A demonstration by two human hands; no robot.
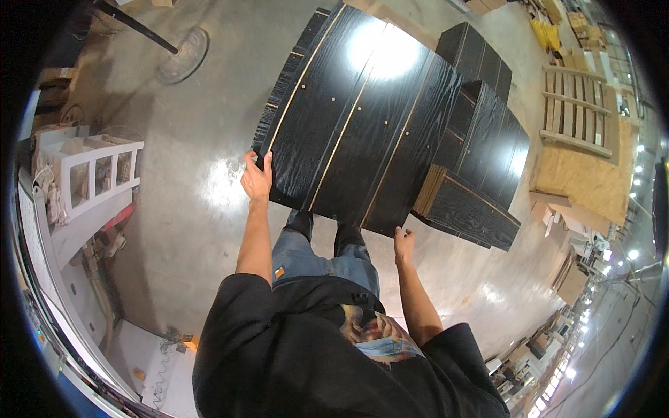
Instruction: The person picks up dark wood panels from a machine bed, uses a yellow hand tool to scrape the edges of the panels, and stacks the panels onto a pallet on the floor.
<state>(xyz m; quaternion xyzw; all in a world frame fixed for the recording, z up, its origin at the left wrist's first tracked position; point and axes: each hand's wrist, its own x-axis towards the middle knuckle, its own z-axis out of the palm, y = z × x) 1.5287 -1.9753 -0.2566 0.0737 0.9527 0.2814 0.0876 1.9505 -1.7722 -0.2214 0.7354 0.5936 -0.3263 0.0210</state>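
Black wood-grain panels [327, 150] lie side by side in a stack in front of my legs, with pale edge strips and small round holes. My left hand [256, 180] holds the stack's left side near its close corner, thumb at the top edge and fingers against the side. At the near right corner my right hand [403, 245] has its fingers curled at the panel edge; their undersides are hidden. Just right of it, a bundle of narrow black boards [467, 209] shows raw brown ends.
More black panels [498, 132] are stacked to the right. Beyond them are a wooden pallet [577, 104] and a bare board [592, 177]. A white rack [104, 174] stands by a machine at left. A round stand base [184, 56] rests on the concrete floor at the far left.
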